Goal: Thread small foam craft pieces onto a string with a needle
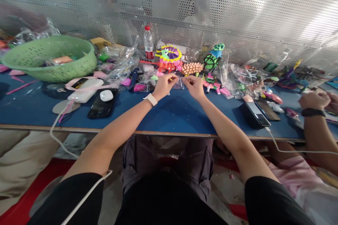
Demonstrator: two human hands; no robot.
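Two bare hands are held close together over the far part of a blue table [174,112]. The left hand [164,85], with a white wrist band [150,99], has its fingers pinched on one side of a small clear plastic bag [180,83]; the right hand [194,86] is pinched on the other side. The bag is held between them just above the table top, in front of a row of coloured craft figures: a yellow and purple round figure [169,54], an orange spiky figure [192,68] and a green turtle figure [212,59].

Also recorded:
- green perforated basket [52,58], far left
- water bottle with red cap [148,42], behind the figures
- white earbud case [106,95] lying on a black phone [99,107]
- white power bank [85,90] with cable
- another person's hand [314,100] with a dark watch, at the right edge
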